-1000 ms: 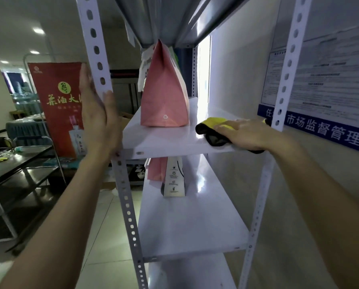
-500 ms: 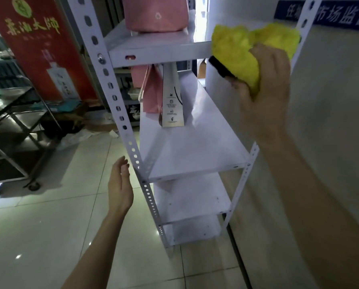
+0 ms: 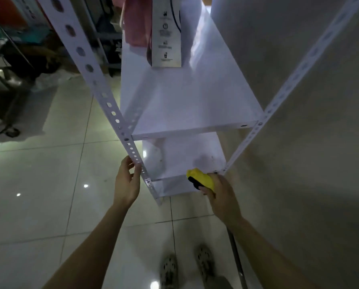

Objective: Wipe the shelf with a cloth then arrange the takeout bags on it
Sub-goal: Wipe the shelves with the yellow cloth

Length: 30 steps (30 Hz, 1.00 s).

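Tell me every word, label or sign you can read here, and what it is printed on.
No text can be read in this picture.
White bag on the middle shelf: small dark symbols with lines of print under them, too small and blurred to read.
Red banner at the top left: cut off and blurred, no letters legible.
Yellow cloth in the right hand: no print visible.

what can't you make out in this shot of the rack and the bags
Head view, the only one:
- The white paper bag and the pink bag: tops cut off by the upper frame edge.
- The print on the white paper bag: too small and blurred to read.
- The yellow cloth: partly hidden inside the right hand.
- The lowest shelf: back part hidden by the shelf above it.
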Available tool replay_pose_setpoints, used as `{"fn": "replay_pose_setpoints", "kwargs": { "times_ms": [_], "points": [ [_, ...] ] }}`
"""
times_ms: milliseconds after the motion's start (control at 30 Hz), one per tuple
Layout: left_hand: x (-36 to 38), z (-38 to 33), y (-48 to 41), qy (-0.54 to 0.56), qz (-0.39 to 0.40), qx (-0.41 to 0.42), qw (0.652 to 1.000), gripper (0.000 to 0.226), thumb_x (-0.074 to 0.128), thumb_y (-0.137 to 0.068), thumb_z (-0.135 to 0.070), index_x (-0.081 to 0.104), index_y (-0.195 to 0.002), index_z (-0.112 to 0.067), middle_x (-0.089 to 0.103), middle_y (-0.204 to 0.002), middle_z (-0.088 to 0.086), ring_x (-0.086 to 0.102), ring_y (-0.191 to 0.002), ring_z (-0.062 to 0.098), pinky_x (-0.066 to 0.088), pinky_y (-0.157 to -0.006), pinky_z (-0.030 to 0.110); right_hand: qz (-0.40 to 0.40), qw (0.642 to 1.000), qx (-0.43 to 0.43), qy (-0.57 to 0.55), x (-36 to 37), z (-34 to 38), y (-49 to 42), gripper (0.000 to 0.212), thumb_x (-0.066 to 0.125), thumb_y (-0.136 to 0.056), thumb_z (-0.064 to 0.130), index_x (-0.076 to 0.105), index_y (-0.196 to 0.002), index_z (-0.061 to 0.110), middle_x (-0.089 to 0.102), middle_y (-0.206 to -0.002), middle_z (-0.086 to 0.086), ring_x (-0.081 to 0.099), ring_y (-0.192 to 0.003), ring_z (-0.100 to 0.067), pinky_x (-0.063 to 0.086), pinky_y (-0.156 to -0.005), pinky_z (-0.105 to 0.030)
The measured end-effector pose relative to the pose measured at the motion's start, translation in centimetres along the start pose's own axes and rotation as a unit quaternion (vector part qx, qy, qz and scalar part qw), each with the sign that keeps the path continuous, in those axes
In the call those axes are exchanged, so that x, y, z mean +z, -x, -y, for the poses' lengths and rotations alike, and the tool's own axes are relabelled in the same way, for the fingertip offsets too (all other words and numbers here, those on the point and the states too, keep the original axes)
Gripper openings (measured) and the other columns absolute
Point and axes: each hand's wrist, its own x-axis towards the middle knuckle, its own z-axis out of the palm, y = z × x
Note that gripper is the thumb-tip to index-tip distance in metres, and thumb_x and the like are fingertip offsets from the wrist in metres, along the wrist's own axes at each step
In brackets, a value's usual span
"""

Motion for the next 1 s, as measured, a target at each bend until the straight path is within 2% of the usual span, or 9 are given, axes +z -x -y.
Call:
{"fn": "replay_pose_setpoints", "kwargs": {
  "times_ms": [100, 200, 333, 467, 567, 633, 700, 800, 1000],
  "points": [
    [1.6, 1.8, -0.7, -0.022, -0.012, -0.016, 1.000, 0.029, 0.053, -0.109, -0.060, 0.048, -0.134, -0.047, 0.060, -0.120, -0.045, 0.054, -0.112, -0.027, 0.047, -0.089, 0.017, 0.027, 0.998, 0.026, 0.041, 1.5, -2.3, -3.0, 0.034, 0.065, -0.103, 0.041, 0.067, -0.127, 0.016, 0.068, -0.112, -0.002, 0.066, -0.099, -0.025, 0.056, -0.082, -0.046],
    [3.4, 2.7, -1.4, -0.025, -0.036, -0.030, 0.999, 0.011, 0.050, -0.112, -0.052, 0.049, -0.122, -0.048, 0.059, -0.111, -0.041, 0.055, -0.102, -0.026, 0.046, -0.081, 0.009, -0.017, 0.992, -0.051, 0.110, 2.7, -3.6, -7.8, 0.035, 0.071, -0.099, 0.039, 0.072, -0.121, 0.011, 0.072, -0.110, -0.007, 0.067, -0.099, -0.030, 0.053, -0.080, -0.040],
    [5.7, 3.2, -1.6, -0.002, -0.089, -0.036, 0.995, 0.019, 0.037, -0.114, -0.056, 0.040, -0.109, -0.074, 0.054, -0.098, -0.052, 0.055, -0.092, -0.024, 0.042, -0.078, -0.002, -0.015, 0.978, -0.133, 0.161, 6.5, -4.5, -13.4, 0.055, 0.057, -0.101, 0.054, 0.067, -0.133, 0.011, 0.067, -0.127, -0.008, 0.061, -0.119, -0.033, 0.046, -0.103, -0.048],
    [7.1, 3.8, -1.7, 0.020, -0.163, -0.003, 0.986, 0.015, 0.032, -0.113, -0.062, 0.041, -0.120, -0.073, 0.061, -0.111, -0.043, 0.060, -0.105, -0.017, 0.044, -0.086, 0.001, 0.117, 0.956, -0.176, 0.201, 12.5, -8.0, -14.4, 0.065, 0.057, -0.101, 0.062, 0.054, -0.153, 0.023, 0.046, -0.162, -0.004, 0.036, -0.154, -0.028, 0.018, -0.126, -0.051],
    [7.9, 4.3, -2.5, 0.027, -0.217, 0.041, 0.975, 0.026, 0.030, -0.112, -0.063, 0.045, -0.132, -0.055, 0.070, -0.126, -0.015, 0.066, -0.119, -0.002, 0.047, -0.092, 0.007, 0.191, 0.942, -0.140, 0.239, 15.4, -11.8, -13.3, 0.062, 0.035, -0.106, 0.067, 0.033, -0.164, 0.044, 0.010, -0.178, 0.008, -0.005, -0.165, -0.017, 0.006, -0.127, -0.061],
    [8.6, 4.7, -3.3, 0.011, -0.255, 0.064, 0.965, 0.042, 0.024, -0.110, -0.067, 0.048, -0.130, -0.038, 0.071, -0.116, -0.003, 0.069, -0.106, 0.008, 0.053, -0.087, 0.019, 0.163, 0.942, -0.163, 0.244, 16.2, -13.0, -13.3, 0.057, 0.032, -0.110, 0.061, 0.036, -0.163, 0.042, 0.014, -0.177, 0.005, -0.001, -0.165, -0.020, 0.010, -0.128, -0.061],
    [9.1, 5.1, -3.9, 0.000, -0.275, 0.085, 0.958, 0.038, 0.022, -0.110, -0.067, 0.045, -0.121, -0.039, 0.068, -0.106, 0.002, 0.069, -0.096, 0.018, 0.056, -0.082, 0.035, 0.145, 0.942, -0.178, 0.245, 16.9, -13.1, -13.8, 0.055, 0.034, -0.111, 0.056, 0.037, -0.163, 0.038, 0.017, -0.177, 0.001, 0.003, -0.165, -0.023, 0.012, -0.129, -0.060],
    [9.6, 5.5, -4.2, -0.005, -0.304, 0.100, 0.948, 0.040, 0.021, -0.109, -0.069, 0.047, -0.116, -0.038, 0.065, -0.098, -0.001, 0.070, -0.088, 0.021, 0.056, -0.076, 0.047, 0.149, 0.941, -0.157, 0.261, 18.4, -12.0, -15.6, 0.055, 0.030, -0.112, 0.055, 0.035, -0.164, 0.038, 0.013, -0.178, 0.001, 0.001, -0.165, -0.023, 0.008, -0.130, -0.057],
    [9.7, 6.3, -4.9, -0.032, -0.329, 0.104, 0.938, 0.061, 0.019, -0.108, -0.072, 0.051, -0.126, -0.023, 0.062, -0.091, -0.016, 0.074, -0.088, 0.012, 0.061, -0.075, 0.045, 0.172, 0.946, -0.102, 0.255, 23.1, -5.8, -26.1, 0.057, 0.026, -0.109, 0.060, 0.031, -0.163, 0.042, 0.011, -0.177, 0.000, 0.000, -0.164, -0.026, 0.006, -0.128, -0.063]
  ]
}}
